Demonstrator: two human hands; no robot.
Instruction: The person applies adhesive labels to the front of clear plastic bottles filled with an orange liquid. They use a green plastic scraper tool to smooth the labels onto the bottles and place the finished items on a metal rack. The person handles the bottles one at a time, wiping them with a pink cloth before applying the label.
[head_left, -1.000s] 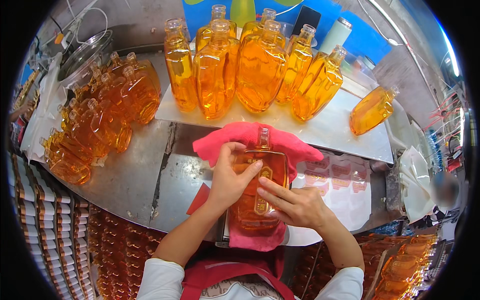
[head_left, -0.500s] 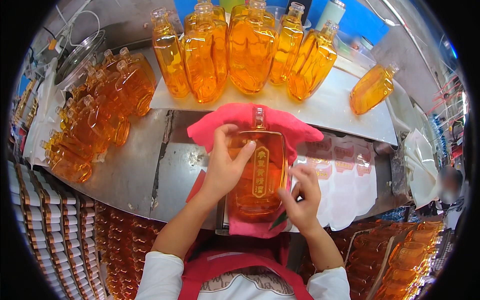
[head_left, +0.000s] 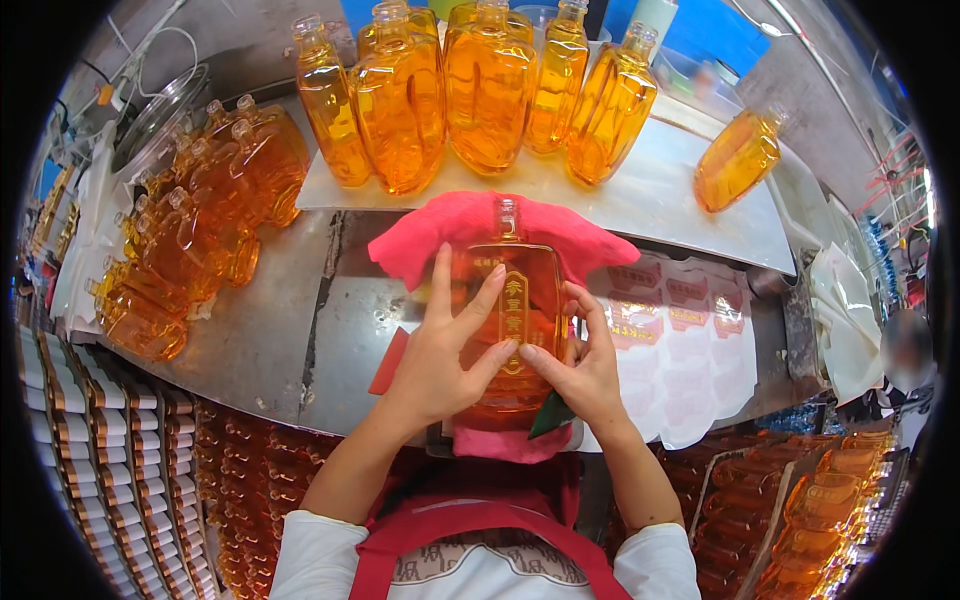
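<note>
A flat amber bottle lies face up on a pink cloth at the near edge of the steel table, neck pointing away; the cloth likely cushions the glass and keeps it from sliding. The left hand lies flat over the bottle's left half, fingers spread and pressing down rather than gripping, so the bottle stays put. The right hand rests at the bottle's right edge, thumb and forefinger pressed on the gold label running down the middle of the face, apparently smoothing it on; it grasps nothing that I can see, though a green scrap shows just beneath it. A white sheet of labels lies just right of the cloth, within easy reach of that hand. Upright bottles stand on a white board beyond; more bottles lie heaped to the left; one lies alone at the right.
</note>
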